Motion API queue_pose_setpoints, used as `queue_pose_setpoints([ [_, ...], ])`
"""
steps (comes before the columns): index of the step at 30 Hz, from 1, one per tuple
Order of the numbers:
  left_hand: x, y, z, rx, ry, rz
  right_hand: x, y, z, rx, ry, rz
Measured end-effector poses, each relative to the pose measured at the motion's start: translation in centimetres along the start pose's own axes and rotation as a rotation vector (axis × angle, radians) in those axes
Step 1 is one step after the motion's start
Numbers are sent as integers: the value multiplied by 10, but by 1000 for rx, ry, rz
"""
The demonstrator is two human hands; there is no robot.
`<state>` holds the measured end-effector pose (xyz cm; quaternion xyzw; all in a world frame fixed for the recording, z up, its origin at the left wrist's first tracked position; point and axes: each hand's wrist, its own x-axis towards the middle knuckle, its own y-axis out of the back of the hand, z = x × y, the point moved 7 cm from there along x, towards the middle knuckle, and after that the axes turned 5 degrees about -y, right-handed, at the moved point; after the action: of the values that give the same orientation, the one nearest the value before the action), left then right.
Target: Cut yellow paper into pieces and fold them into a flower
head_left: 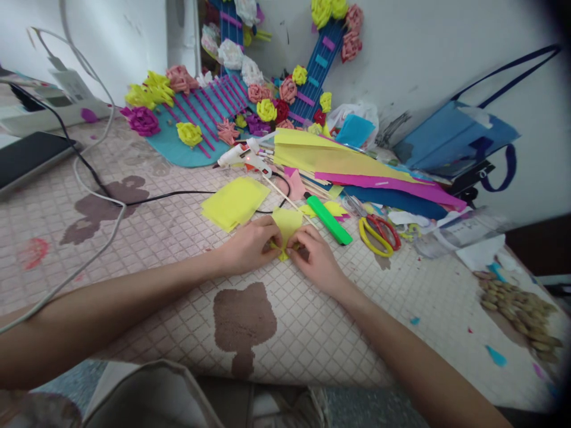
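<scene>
Between my two hands is a small yellow paper piece, its lower end pinched in and its top edge standing up flat. My left hand is closed on its left side, thumb against fingertips. On the right side my right hand pinches the same paper. A thin wooden stick slants down behind the paper toward my right hand. Just beyond my left hand lies a stack of yellow paper squares. A green cutter rests beyond my right hand.
A white glue gun with a lit red light lies behind the squares, its black cord running left. Scissors and coloured paper sheets are at right. Blue guitar-shaped cutouts with paper flowers stand at the back. Peanuts lie far right.
</scene>
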<state>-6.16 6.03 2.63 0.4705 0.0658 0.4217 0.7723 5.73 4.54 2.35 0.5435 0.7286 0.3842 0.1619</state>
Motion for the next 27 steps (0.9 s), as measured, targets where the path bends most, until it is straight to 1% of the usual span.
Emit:
queue_pose_setpoints([
  [6, -1, -2, 0, 14, 20, -32, 0, 1, -1, -37, 15, -9],
  [12, -1, 0, 1, -27, 59, -125, -1, 2, -3, -46, 6, -54],
  [17, -2, 0, 0, -50, 36, -178, -1, 3, -2, 11, 12, -98],
  [20, -2, 0, -1, -45, 40, -183, 1, 3, -1, 17, 3, -70],
  [24, -1, 2, 0, -61, 30, -188, 1, 0, -2, -49, -3, -15],
  [27, 0, 2, 0, -105, 11, -166, 1, -1, -1, -69, -4, -7],
])
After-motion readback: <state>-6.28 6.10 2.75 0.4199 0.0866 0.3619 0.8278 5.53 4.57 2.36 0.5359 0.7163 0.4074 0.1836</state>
